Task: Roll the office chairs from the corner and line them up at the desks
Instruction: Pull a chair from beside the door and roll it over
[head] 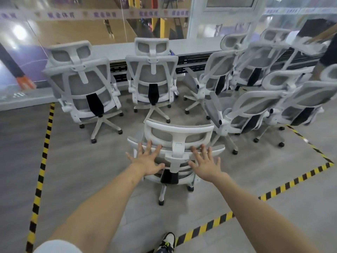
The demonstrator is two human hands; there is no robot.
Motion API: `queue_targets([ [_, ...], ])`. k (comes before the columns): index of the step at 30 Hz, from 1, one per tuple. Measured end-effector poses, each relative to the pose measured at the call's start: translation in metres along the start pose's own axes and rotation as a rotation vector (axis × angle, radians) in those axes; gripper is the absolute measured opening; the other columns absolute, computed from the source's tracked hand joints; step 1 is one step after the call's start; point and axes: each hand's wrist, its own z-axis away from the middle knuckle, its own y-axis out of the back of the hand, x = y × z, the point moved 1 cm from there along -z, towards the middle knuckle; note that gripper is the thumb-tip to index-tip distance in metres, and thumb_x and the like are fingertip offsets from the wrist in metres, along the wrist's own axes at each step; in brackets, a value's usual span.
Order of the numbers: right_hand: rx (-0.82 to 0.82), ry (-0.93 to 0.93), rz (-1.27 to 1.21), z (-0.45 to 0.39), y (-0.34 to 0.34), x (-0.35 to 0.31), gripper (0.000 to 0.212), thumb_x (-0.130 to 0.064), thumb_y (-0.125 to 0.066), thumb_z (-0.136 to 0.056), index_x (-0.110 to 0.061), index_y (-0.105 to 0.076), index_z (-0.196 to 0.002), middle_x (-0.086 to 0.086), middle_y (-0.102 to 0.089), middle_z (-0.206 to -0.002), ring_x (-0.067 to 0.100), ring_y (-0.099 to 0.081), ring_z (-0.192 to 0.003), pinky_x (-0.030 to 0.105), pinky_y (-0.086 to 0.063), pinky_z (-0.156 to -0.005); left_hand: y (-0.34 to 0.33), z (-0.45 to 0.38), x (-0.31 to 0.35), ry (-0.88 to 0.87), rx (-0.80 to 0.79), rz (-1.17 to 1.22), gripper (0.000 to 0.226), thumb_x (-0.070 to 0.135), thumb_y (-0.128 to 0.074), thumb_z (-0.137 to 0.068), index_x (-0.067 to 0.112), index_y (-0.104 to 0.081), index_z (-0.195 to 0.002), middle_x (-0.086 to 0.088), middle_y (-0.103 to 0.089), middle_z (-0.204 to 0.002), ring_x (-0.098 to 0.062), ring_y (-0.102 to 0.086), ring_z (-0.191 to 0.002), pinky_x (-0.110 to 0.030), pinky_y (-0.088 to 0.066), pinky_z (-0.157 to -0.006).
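Grip on both sides is wide, fingers splayed out flat, holding nothing. The left hand (147, 162) has its fingertips on the top rail of the near chair (176, 154), left of the white spine, and the right hand (205, 164) mirrors it on the right of the spine. It looks like flat-palm contact or just about touching; I can't tell how much weight is on it.

The bit that matters is that the chair sits dead ahead of both hands, its back facing the person and its seat pointing far, toward the counter (191, 45) along the glass. Both hands are about equally near, one each side of the centre line, so a straight push should roll it away without it spinning.

Two chairs are already parked at the counter, the left chair (85, 88) and the middle chair (152, 75), both facing it squarely. The open slot looks to be to the right of the middle one, so my guess is it needs to go far and a touch right. The catch is the cluster of chairs (255, 99) bunched on the right, with one wheel base just beside the near chair. The casters could snag there.

The striped floor tape (42, 161) boxes in the whole area.
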Motion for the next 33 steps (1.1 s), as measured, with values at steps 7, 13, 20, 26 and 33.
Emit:
queue_targets([
  [7,0.012,0.034,0.000,-0.117,0.061,0.006,0.066,-0.069,-0.021,-0.102,-0.059,0.014,-0.156,-0.005,0.028,-0.169,0.026,0.030,-0.154,0.067,0.007,-0.121,0.066,-0.103,0.003,0.005,0.000,0.027,0.090,0.081,-0.038,-0.091,0.055,0.019,-0.156,0.009,0.041,-0.163,-0.036,0.038,-0.149,-0.089,0.002,-0.106],
  [13,0.012,0.041,0.013,-0.202,0.101,0.006,0.068,-0.070,-0.023,-0.101,-0.056,0.014,-0.157,-0.006,0.030,-0.168,0.027,0.031,-0.154,0.068,0.008,-0.120,0.108,-0.181,0.003,0.018,0.014,0.031,0.093,0.083,-0.038,-0.089,0.056,0.023,-0.153,0.009,0.046,-0.160,-0.036,0.040,-0.148,-0.088,0.000,-0.107],
  [20,0.003,0.033,0.025,-0.267,0.141,0.001,0.070,-0.068,-0.029,-0.101,-0.058,0.013,-0.156,-0.008,0.030,-0.168,0.026,0.030,-0.154,0.069,0.006,-0.121,0.149,-0.239,0.004,0.025,0.029,0.034,0.096,0.084,-0.038,-0.088,0.054,0.026,-0.153,0.006,0.050,-0.156,-0.038,0.042,-0.146,-0.086,0.005,-0.108],
  [26,0.027,0.064,0.054,-0.292,0.161,-0.001,0.073,-0.067,-0.031,-0.101,-0.052,0.011,-0.159,-0.005,0.025,-0.170,0.028,0.024,-0.156,0.067,-0.002,-0.122,0.170,-0.257,0.006,0.029,0.050,-0.015,0.092,0.077,-0.038,-0.094,0.051,0.025,-0.155,0.004,0.043,-0.161,-0.039,0.034,-0.151,-0.082,0.003,-0.112],
  [33,0.148,0.123,0.096,-0.265,0.162,-0.001,0.058,-0.048,-0.047,-0.102,-0.026,-0.035,-0.155,0.011,-0.026,-0.166,0.035,-0.037,-0.145,0.056,-0.043,-0.110,0.164,-0.214,0.009,0.101,0.101,-0.095,0.068,0.060,-0.027,-0.105,0.044,0.002,-0.164,0.003,0.008,-0.174,-0.033,0.007,-0.159,-0.073,-0.007,-0.120],
])
